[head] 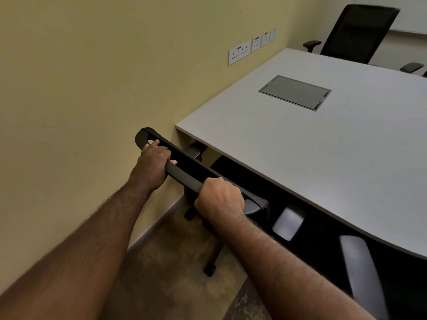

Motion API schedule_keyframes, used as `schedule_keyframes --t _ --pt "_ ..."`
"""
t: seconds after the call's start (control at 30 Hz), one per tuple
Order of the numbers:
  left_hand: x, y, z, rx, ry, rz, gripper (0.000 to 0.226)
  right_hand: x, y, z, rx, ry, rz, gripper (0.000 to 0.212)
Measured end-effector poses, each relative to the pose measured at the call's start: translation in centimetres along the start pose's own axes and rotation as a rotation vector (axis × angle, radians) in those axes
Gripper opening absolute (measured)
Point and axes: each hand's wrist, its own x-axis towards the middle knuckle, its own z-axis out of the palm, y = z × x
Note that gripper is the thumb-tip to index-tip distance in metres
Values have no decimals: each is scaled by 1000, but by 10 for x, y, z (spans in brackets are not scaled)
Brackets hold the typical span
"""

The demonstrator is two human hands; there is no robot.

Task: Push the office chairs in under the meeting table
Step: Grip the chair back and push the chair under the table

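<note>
A black office chair [184,174] stands at the near left corner of the white meeting table [288,144], its seat and left armrest tucked below the tabletop. My left hand [152,165] grips the left end of the chair's top rail. My right hand [219,195] is closed over the same rail further right. The chair's base and one castor [209,270] show on the carpet beneath. A second black chair [360,273] sits close on the right, its back against the table edge. A third black chair [358,31] stands at the table's far side.
A yellow wall [92,88] runs close along the left, with several white socket plates [240,52]. A grey cable hatch [295,92] is set into the tabletop. Brown carpet [173,273] covers the narrow strip between wall and chairs.
</note>
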Motion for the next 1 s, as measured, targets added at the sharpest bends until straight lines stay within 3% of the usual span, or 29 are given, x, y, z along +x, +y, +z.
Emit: schedule_keyframes --t 0.27,0.43,0.57,1.0 --pt "37 -10 13 -13 6 46 19 22 0 -10 -7 38 7 12" --pt "62 -8 18 -1 -4 43 19 43 6 -17 1 46 5 24" --pt "82 -3 22 40 -27 47 12 65 16 -18 -4 69 5 22" --pt "139 25 36 55 -17 41 26 127 57 -32 -97 115 -5 25"
